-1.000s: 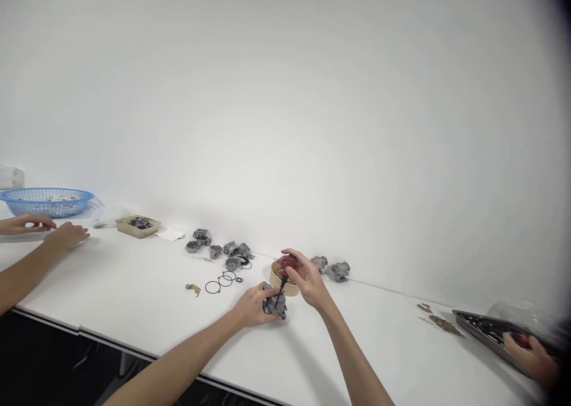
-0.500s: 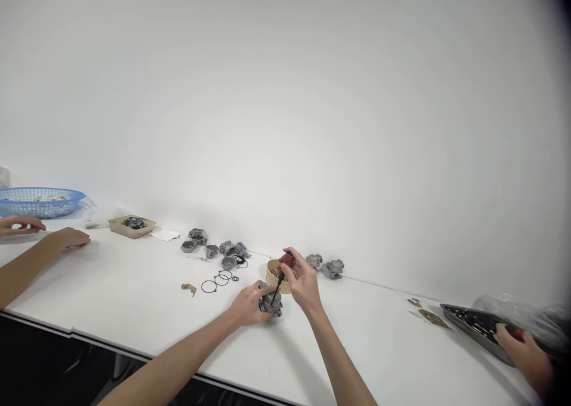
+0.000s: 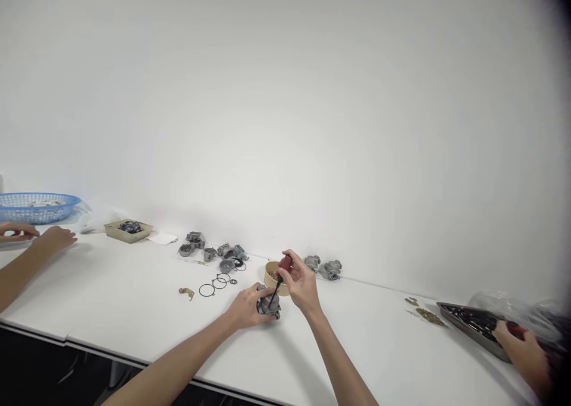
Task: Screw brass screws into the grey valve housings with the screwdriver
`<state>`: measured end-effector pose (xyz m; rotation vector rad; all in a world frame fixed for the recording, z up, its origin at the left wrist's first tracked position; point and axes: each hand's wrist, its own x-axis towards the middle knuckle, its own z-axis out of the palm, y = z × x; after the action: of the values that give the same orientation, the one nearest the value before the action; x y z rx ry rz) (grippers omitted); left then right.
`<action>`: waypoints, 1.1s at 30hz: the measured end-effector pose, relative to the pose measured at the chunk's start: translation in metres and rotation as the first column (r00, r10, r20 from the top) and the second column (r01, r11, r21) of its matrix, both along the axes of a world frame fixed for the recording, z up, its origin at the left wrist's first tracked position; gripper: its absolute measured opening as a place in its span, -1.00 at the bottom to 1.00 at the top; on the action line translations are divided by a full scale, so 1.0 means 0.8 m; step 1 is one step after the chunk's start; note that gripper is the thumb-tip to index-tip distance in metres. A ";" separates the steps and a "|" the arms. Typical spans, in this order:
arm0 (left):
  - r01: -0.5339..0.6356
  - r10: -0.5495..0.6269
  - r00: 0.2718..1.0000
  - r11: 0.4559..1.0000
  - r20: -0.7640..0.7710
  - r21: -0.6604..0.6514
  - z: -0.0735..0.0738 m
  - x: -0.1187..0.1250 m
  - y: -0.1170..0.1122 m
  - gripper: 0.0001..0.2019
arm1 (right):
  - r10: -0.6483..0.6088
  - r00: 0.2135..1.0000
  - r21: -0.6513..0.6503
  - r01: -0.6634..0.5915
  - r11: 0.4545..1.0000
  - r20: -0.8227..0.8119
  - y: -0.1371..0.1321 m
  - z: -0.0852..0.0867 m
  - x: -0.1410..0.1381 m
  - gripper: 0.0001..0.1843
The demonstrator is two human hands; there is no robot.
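Near the middle of the white table, my left hand (image 3: 246, 307) is closed around a grey metal carburetor (image 3: 270, 304) and steadies it on the surface. My right hand (image 3: 301, 281) grips a screwdriver (image 3: 286, 263) by its red handle. Its dark shaft slants down to the top of the carburetor; the exact contact of the tip is too small to make out. Just behind them stands a round tan tub (image 3: 270, 273) with small brass-coloured parts, partly covered by my right hand.
Left of my hands lie black rubber rings (image 3: 207, 290), a brass-coloured bracket (image 3: 186, 292) and several grey metal housings (image 3: 227, 266). Two carburetors (image 3: 332, 269) stand by the wall. Co-workers' hands (image 3: 57, 238) are at far left, another hand (image 3: 520, 346) over a dark tray (image 3: 464, 329) at right.
The view has shifted slightly. Both my hands keep their grip on the carburetor and screwdriver, with little visible movement. At far left, a co-worker's hands have come closer together.
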<state>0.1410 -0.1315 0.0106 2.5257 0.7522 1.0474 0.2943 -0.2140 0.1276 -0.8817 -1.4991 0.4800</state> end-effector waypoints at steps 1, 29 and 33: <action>0.007 -0.007 1.000 1.000 -0.001 0.002 0.000 0.000 0.001 -0.30 | 0.049 0.999 -0.008 -0.049 0.999 0.013 0.001 0.001 0.003 -0.58; -0.003 0.004 1.000 1.000 -0.023 0.011 0.005 0.001 -0.005 -0.33 | 0.234 0.972 -0.060 -0.232 0.971 0.014 0.013 0.011 0.018 -0.58; -0.058 0.058 0.998 0.998 -0.032 -0.008 0.002 0.004 -0.005 -0.31 | -0.063 0.997 -0.024 0.062 0.998 -0.036 0.006 0.001 0.002 -0.56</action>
<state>0.1443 -0.1358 0.0118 2.5327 0.8420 1.0223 0.2956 -0.2093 0.1284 -0.9298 -1.4307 0.4661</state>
